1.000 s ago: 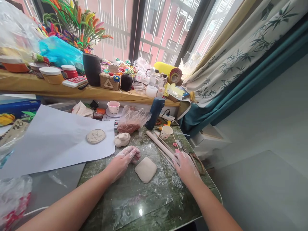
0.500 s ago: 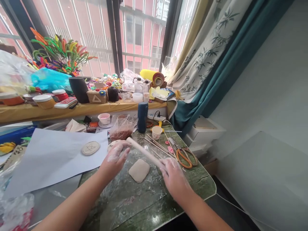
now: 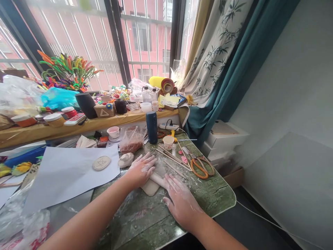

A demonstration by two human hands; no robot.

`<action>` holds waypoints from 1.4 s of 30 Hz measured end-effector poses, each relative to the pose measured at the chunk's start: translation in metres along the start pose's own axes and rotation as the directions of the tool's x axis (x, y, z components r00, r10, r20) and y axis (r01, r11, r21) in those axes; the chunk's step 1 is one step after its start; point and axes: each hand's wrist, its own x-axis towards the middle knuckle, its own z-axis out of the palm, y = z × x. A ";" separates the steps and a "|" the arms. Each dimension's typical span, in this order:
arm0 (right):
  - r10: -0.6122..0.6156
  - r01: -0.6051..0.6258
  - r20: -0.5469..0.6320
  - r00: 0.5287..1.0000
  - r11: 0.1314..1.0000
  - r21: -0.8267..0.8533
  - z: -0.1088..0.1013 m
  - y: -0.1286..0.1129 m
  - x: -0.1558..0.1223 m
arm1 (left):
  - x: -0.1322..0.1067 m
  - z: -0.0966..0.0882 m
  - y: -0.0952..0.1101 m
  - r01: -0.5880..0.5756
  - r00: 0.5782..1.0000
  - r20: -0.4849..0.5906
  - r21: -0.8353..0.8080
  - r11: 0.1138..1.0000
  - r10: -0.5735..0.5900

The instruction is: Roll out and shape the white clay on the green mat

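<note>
Roller [image 3: 158, 180] lowered, hands [image 3: 142, 170] [image 3: 180, 199] atop, clay [image 3: 150, 188] beneath

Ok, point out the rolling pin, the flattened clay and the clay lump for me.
Rolling pin [image 3: 158, 180]: head view, on its exposed middle stretch.
Flattened clay [image 3: 151, 189]: head view, on its uncovered near part.
Clay lump [image 3: 126, 160]: head view, middle of its visible surface.

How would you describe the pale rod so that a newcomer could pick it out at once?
On the green table, find the left hand and the right hand. The pale rod shows between them, lying across a flat piece of clay. It is clearly thicker than the loose sticks nearby.
</note>
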 end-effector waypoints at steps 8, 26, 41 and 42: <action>-0.105 0.105 0.058 0.993 0.994 -0.005 0.007 -0.019 -0.019 | -0.033 -0.007 0.008 0.075 0.996 0.047 0.013 0.997 -0.076; -0.204 0.199 0.039 0.978 0.975 0.103 0.028 -0.041 -0.030 | -0.081 -0.007 0.004 0.059 0.997 0.039 0.022 0.998 -0.060; 0.015 -0.028 0.096 0.995 0.990 0.138 -0.013 0.023 0.017 | 0.017 0.000 0.013 0.084 0.996 0.018 0.019 0.996 -0.085; 0.029 -0.041 0.095 0.995 0.990 0.134 -0.013 0.027 0.019 | 0.021 0.002 0.013 0.091 0.996 0.009 0.017 0.996 -0.091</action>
